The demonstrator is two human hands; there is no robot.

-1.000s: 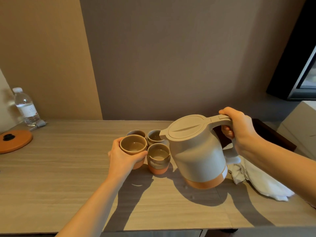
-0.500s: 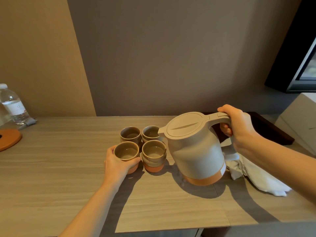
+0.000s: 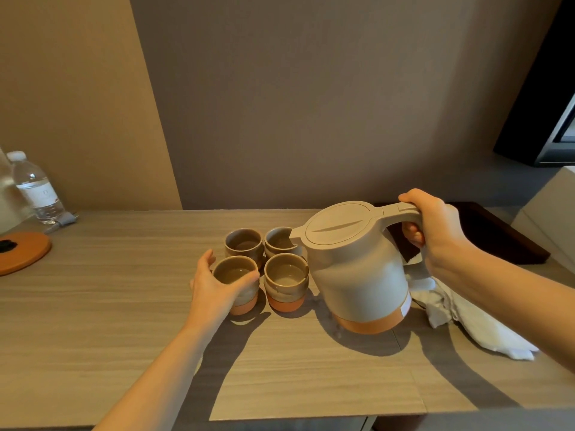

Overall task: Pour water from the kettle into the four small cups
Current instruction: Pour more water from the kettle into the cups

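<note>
Four small brown cups with orange bases stand in a tight square on the wooden table [image 3: 109,306]. My left hand [image 3: 214,290] wraps round the front left cup [image 3: 235,272], which sits on the table, thumb on its right side. Beside it are the front right cup [image 3: 286,276], the back left cup [image 3: 242,248] and the back right cup [image 3: 278,244]; liquid shows in the cups. My right hand [image 3: 435,228] grips the handle of the beige kettle [image 3: 357,269], upright, lid closed, spout over the back right cup. Whether its orange base touches the table I cannot tell.
A white cloth [image 3: 476,321] lies crumpled right of the kettle, with a dark tray [image 3: 497,237] behind it. At far left stand a water bottle [image 3: 34,188] and a round orange disc [image 3: 21,253]. A dark screen [image 3: 553,119] hangs at upper right.
My left hand has brought the front left cup down from a raised position and set it on the table beside the others. The kettle has stayed upright in my right hand.
</note>
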